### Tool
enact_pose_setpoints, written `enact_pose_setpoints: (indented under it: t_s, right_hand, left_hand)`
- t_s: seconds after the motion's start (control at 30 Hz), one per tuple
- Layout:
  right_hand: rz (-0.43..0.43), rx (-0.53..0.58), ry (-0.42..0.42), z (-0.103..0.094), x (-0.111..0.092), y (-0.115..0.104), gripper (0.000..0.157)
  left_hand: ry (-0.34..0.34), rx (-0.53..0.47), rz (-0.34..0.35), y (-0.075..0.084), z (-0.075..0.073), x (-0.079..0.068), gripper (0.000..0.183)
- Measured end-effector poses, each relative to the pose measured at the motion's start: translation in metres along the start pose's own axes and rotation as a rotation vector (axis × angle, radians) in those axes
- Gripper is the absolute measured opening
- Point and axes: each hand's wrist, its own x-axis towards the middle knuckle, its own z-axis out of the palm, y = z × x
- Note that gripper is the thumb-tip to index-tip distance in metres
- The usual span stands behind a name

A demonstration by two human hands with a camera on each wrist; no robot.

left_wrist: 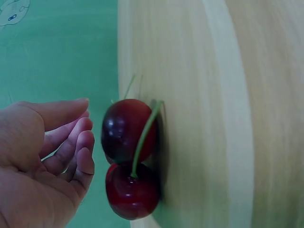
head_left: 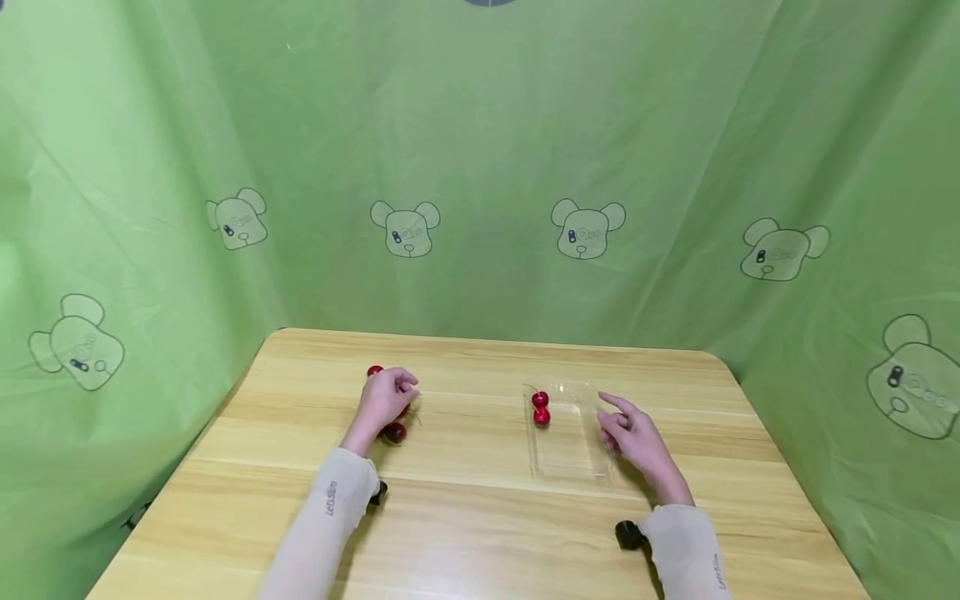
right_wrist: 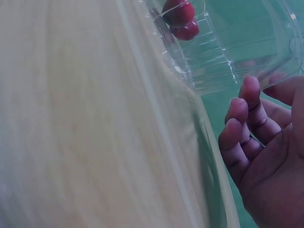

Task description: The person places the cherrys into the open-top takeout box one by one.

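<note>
Three or more dark red cherries (head_left: 395, 432) sit at the left of the bench (head_left: 465, 517), close around my left hand (head_left: 386, 398). One peeks out on the far side of its fingers, one is partly hidden under them, and one is on the near side. In the left wrist view I see two of them big and touching, just past the fingertips. A green stem (left_wrist: 145, 137) goes up from the lower one, across the front of the other. The left fingers are a bit bent, with the thumb a little apart, and I see nothing in them.

To the right of those fingers, across some bench, is a see-through tray (head_left: 566, 475). Two brighter cherries (head_left: 542, 416) are inside it, touching each other, by the wall on the side away from my right fingers.

My right hand (head_left: 637, 437) is at the tray's right side. Its pointing finger is nearly straight and the others are loosely bent. They hold nothing that I can see. The fingertips are right by the plastic wall, but I can't tell if they touch it.
</note>
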Motion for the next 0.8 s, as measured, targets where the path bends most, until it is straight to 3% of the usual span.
enact_pose_setpoints:
  t_s: [0.3,0.8]
  right_hand:
    - [-0.006,-0.004,0.004,0.000,0.001,0.003,0.058]
    - [0.003,-0.007,-0.002,0.001,0.000,0.001,0.059]
  left_hand:
    - [-0.042,0.052,0.011,-0.005,0.006,0.002,0.020]
    - [-0.053,0.128,0.002,-0.008,0.015,0.008,0.018]
